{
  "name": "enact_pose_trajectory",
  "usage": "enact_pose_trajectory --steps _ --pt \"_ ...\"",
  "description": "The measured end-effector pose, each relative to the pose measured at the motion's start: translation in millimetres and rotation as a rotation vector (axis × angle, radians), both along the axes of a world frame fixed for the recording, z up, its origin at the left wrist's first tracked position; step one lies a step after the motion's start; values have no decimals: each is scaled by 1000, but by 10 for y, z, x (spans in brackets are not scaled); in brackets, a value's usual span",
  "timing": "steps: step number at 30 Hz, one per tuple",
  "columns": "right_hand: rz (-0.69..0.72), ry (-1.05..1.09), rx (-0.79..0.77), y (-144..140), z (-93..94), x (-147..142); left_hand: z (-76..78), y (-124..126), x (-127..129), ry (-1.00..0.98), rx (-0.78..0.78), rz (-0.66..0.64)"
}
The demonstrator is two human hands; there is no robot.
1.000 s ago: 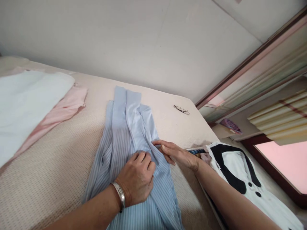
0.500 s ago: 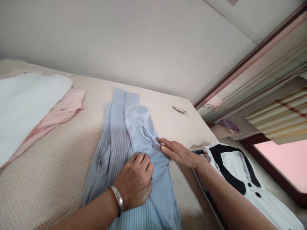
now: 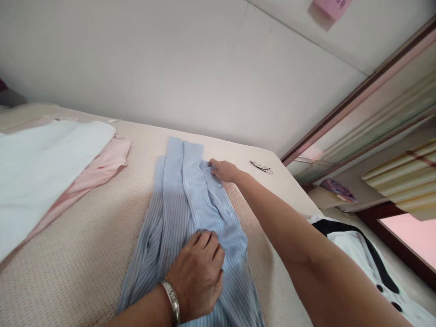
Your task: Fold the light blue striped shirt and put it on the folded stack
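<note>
Bed (image 3: pixel 85 254) under striped shirt (image 3: pixel 184 200), glasses (image 3: pixel 261 167).

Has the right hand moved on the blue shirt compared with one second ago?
Yes. The right hand has gone from the middle of the blue shirt, beside the left hand, up to the shirt's far end, closer to the glasses by the wall.

A thin, matt, finely ribbed pale-blue cloth garment (image 3: pixel 190 204) is lying on a coarse, dotted woven beige bedcover (image 3: pixel 68 254), beside smooth white cloth (image 3: pixel 37 168) and soft pink cloth (image 3: pixel 102 168), while a shiny metal bracelet (image 3: pixel 172 302) is glinting.
</note>
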State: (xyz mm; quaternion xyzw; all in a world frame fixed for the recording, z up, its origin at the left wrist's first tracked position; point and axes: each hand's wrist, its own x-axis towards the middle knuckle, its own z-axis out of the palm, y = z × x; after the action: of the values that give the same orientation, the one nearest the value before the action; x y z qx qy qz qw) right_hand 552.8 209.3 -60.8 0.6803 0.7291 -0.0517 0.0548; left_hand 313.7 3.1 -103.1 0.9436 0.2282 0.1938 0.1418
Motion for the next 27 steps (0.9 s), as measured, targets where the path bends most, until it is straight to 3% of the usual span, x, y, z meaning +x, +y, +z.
enact_pose_trajectory --steps 3,9,13,16,18,20,23,27 --pt "-6 -7 -25 165 -33 98 7 4 0 7 4 -6" --pt "-162 -68 -1 222 -94 211 5 10 -7 7 28 -4" --pt "-297 -121 53 142 -87 117 -7 16 -14 -3 47 0" --pt "-398 -155 160 -70 -118 4 -4 22 -12 -13 69 -4" --pt "-362 -124 283 -254 -212 -63 0 26 -9 -16 89 -9" --pt "-233 -48 368 -408 -351 -91 6 30 -5 -10 94 -20" --pt "-136 65 327 -503 -506 -26 23 37 -3 14 68 -28" --pt "-226 156 229 -645 -378 91 63 44 -11 30 31 7"
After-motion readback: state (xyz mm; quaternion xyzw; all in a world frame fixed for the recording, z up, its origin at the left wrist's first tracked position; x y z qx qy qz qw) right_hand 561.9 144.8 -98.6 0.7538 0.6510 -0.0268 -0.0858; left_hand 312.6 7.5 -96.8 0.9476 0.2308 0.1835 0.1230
